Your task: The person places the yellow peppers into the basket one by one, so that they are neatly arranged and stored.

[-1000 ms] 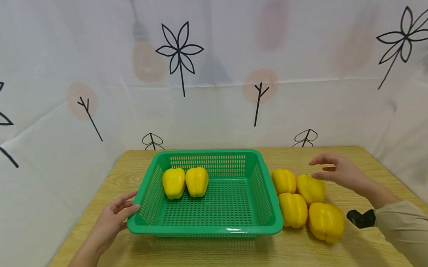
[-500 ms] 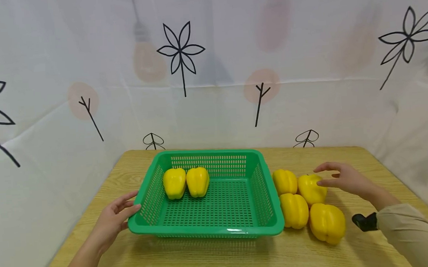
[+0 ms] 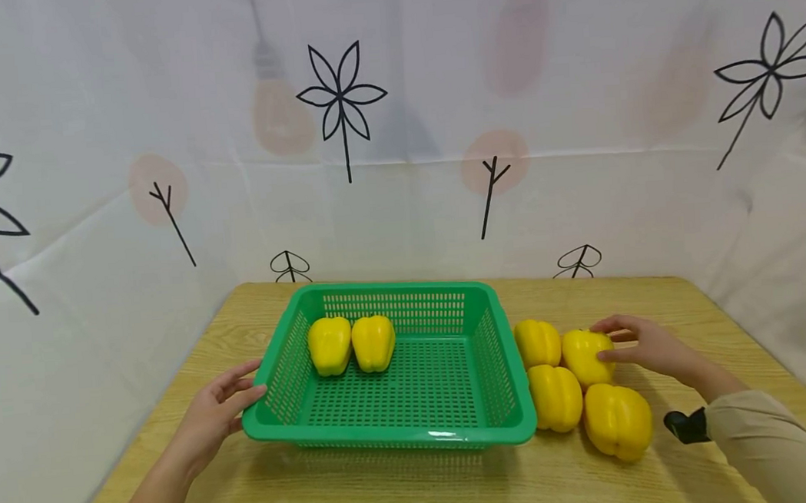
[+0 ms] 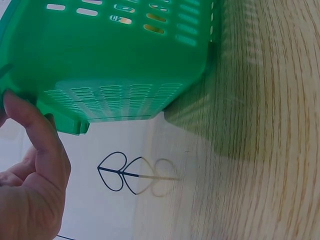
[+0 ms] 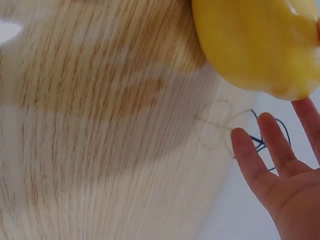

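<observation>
A: A pale cloth point(image 3: 408, 228) with line-drawn flowers hung behind the wooden surface point(image 3: 349, 501), and a green basket point(image 3: 359, 438) stood on that. What had just changed?

B: The right grip point(image 3: 647, 348) had come down onto a yellow pepper point(image 3: 583, 360) to the right of the basket, in the outer part of the cluster there. Half a second before, it seemed to hang just off it; a second before, it looked higher.

A: Was it pinching?

B: It didn't look so. It was spread about the pepper, a fingertip touching the skin, while two more fingers stood straight and free of it in the right wrist view.

A: Meaning what for the work?

B: The reach seemed all but over, in my judgement, though the pepper still sat on the surface.

A: And the left grip point(image 3: 212, 409)?

B: It pinched the basket's left rim, thumb over the edge, apparently steadying it, as in both earlier frames.

A: Any other difference?

B: None I could make out. The two peppers point(image 3: 329, 347) inside the basket, toward its back left, lay as before, and so did the three others point(image 3: 618, 421) to its right.
</observation>
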A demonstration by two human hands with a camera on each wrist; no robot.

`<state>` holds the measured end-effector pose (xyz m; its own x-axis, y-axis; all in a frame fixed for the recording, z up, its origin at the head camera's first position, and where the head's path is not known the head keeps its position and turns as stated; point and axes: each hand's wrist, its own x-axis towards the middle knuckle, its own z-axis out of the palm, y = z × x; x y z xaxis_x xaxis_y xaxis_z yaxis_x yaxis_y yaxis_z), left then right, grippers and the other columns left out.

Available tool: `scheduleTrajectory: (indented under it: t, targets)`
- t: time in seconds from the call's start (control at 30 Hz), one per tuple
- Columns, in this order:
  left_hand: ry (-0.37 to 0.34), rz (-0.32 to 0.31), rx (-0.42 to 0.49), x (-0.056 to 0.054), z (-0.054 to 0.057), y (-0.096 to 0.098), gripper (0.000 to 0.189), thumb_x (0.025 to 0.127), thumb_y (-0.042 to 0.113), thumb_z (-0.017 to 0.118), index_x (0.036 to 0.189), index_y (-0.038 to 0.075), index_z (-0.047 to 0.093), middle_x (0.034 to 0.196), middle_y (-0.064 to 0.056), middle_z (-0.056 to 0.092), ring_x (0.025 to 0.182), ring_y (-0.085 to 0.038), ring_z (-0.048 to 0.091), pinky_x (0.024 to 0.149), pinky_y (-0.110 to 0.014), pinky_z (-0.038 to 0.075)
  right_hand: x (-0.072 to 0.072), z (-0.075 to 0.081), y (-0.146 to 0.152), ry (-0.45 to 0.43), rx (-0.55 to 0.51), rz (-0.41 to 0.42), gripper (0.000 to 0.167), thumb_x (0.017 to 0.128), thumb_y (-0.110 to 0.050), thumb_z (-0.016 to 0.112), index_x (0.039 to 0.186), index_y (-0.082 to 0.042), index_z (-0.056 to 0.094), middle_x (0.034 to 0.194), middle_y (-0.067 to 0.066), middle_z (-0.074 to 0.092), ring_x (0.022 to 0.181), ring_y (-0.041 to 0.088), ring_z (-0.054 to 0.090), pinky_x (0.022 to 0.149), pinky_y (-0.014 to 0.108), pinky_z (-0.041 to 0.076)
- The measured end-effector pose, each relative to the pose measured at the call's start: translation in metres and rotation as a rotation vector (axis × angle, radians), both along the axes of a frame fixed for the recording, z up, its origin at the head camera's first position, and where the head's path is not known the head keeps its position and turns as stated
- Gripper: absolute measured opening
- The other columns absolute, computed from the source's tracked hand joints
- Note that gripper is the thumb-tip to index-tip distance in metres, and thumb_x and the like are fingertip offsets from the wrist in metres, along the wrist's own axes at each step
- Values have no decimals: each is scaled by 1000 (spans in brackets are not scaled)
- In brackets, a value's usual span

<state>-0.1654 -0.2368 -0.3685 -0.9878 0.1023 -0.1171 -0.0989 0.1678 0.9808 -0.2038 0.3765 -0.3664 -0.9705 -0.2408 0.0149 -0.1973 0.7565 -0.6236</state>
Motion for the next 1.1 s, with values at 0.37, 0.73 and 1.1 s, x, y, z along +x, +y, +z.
scheduleTrajectory:
  t: [0.37, 0.73, 1.1]
  targets:
    - [2, -2, -5, -1, 0, 0, 62, 92, 25, 61, 144, 6, 33, 117, -12, 44, 88, -12, 57, 72, -33, 52, 0, -2, 0, -76, -125, -15, 58, 86, -28, 69, 128, 4, 45, 129, 28, 41, 108, 49, 48, 76, 37, 53]
    - [10, -9, -5, 0, -1, -1, 61, 92, 24, 60, 143, 4, 32, 114, -10, 46, 86, -12, 57, 71, -32, 52, 0, -5, 1, 16, -67, -49, 55, 84, -24, 71, 124, 5, 49, 123, 27, 48, 105, 47, 51, 79, 47, 50]
    - [8, -4, 2, 0, -1, -1, 61, 92, 24, 61, 143, 4, 33, 114, -10, 47, 86, -13, 58, 71, -33, 53, 4, 0, 4, 55, -77, -75, 56, 85, -27, 70, 125, 5, 48, 126, 29, 45, 107, 50, 48, 79, 51, 49]
